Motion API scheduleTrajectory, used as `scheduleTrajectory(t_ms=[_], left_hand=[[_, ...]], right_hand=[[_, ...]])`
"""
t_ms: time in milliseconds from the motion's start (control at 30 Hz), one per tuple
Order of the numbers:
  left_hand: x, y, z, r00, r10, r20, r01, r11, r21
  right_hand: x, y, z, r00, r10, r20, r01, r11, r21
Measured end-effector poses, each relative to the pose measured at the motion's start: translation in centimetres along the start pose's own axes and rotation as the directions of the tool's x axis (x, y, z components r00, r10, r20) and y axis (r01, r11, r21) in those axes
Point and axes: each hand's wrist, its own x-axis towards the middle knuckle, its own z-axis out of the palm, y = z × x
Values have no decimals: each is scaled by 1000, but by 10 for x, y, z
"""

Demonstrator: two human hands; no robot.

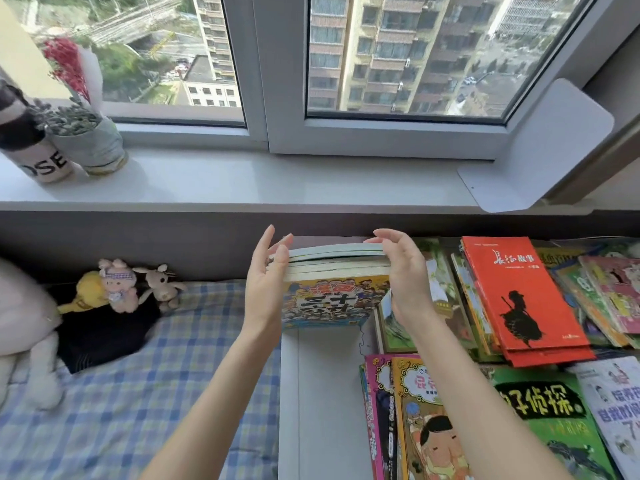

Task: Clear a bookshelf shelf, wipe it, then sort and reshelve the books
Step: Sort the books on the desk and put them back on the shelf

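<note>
At frame centre, book stack (337, 271): squeezed, likely squaring edges.
Left hand (266, 284): flat, pressing side.
Right hand (406, 277): curled over top.

Red book (523, 292); blue-white checked bedsheet (131, 382); green book (550, 427); yellow plush toy (88, 289).
</note>
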Motion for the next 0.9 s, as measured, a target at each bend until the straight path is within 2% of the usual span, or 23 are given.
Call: scheduleTrajectory(t_ms=[100,200,267,333,467,667,800,900], left_hand=[[1,3,2,1000,-3,-4,3,1000,10],[2,3,0,1000,-27,-7,27,999,19],[1,1,-2,1000,-30,1,30,999,32],[0,-1,-5,1000,-20,22,19,998,52],[-4,-12,-15,988,23,150,-36,996,83],[1,-11,-24,946,6,325,-49,991,123],[12,-10,-36,915,-52,400,-23,984,179],[17,-13,-40,895,-75,440,-37,970,241]], right_hand=[[2,-1,-7,1000,30,3,-31,999,31],[2,-4,-11,1000,12,23,-11,1000,-24],[1,-3,-13,997,28,70,-24,998,-55],[-4,-1,-16,989,77,130,-78,997,-4],[-11,8,-20,951,203,233,-226,971,76],[-3,4,-17,926,183,329,-222,971,86],[0,6,-36,849,209,485,-243,970,6],[-4,3,-64,716,248,652,-254,963,-88]])
